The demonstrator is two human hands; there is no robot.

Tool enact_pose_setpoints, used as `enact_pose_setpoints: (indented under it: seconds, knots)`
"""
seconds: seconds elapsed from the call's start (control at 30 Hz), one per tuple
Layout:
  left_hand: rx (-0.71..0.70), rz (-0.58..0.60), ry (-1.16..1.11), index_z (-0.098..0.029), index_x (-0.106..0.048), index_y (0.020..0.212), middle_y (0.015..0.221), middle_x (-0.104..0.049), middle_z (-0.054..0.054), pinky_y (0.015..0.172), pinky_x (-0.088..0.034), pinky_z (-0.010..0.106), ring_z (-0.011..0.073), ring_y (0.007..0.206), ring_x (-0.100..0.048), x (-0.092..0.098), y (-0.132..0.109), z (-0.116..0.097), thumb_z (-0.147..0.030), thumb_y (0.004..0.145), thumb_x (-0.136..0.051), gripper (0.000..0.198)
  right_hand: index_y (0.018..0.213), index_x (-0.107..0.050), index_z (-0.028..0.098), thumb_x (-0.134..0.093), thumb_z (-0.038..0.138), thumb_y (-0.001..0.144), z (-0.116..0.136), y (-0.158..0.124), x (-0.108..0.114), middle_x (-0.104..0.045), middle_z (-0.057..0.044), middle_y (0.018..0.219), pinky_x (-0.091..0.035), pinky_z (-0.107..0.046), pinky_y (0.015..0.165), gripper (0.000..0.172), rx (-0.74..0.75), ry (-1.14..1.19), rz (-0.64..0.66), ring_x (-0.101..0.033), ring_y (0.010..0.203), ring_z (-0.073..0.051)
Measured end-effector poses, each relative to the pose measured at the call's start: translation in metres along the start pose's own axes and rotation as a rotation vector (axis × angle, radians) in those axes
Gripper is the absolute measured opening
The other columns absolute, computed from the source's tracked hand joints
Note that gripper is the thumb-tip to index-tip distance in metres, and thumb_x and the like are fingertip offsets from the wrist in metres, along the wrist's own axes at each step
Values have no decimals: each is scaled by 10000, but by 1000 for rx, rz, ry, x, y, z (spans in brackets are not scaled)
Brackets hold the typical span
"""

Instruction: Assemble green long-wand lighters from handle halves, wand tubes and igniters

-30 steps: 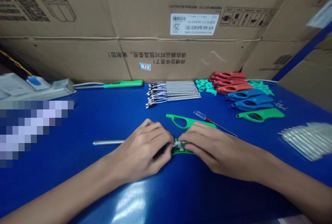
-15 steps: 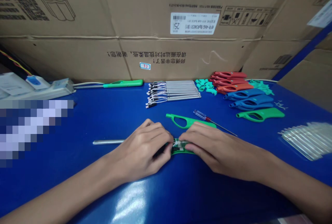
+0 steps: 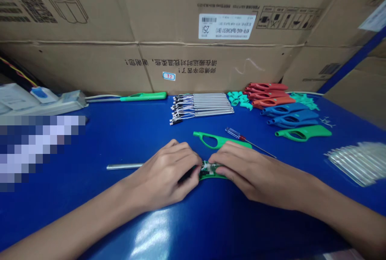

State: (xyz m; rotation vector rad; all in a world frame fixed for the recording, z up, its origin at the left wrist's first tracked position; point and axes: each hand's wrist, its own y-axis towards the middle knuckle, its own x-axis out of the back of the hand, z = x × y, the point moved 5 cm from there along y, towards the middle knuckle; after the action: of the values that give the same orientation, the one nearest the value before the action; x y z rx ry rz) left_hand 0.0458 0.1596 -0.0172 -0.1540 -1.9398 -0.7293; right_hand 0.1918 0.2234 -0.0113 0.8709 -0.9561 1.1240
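Observation:
Both hands close round a green lighter casing (image 3: 214, 177), with small white and dark inner parts showing in the gap between them. My left hand (image 3: 171, 171) covers the casing's front part; a metal tube (image 3: 125, 166) sticks out to the left from under it. My right hand (image 3: 245, 167) grips the other end with thumb and fingers, hiding most of it. Just behind the hands lies a green casing half (image 3: 208, 141), partly covered by the right fingers. A screwdriver (image 3: 241, 136) with a clear and red handle rests beside it.
Behind lie metal tubes with wires (image 3: 211, 105), teal caps (image 3: 238, 99), and red (image 3: 268, 93), blue (image 3: 289, 115) and green casings (image 3: 304, 133). Clear tubes (image 3: 358, 161) are at right. A finished-looking green lighter (image 3: 144, 96) and a power strip (image 3: 69, 101) sit back left, before a cardboard wall (image 3: 181, 23).
Both hands stay in nearly the same place on the green casing. The metal tube's free end has shifted very slightly left and down.

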Motion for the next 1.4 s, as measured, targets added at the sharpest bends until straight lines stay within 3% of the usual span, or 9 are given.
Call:
enact_pose_setpoints:
  seconds: [1.13,1.4]
  knots:
    - [-32,-28,11,-144,-615,813,749,-636,28,707,-411,304,144,693,-581,0,3,-2,-123,903,-498,149,1106,-558,148,-402,155,1002,3,1,-1,-602,-80,1036,-456,-381,970,187,18,-21,4,-538,1000,-197]
    - [1,-12,-10,-148,-642,975,864,-670,34,781,-417,326,157,804,-595,1,-1,2,-168,953,-510,135,1103,-577,151,-399,175,1008,-5,0,-2,-601,-85,1046,-475,-372,915,203,-23,7,-6,-545,1001,-203]
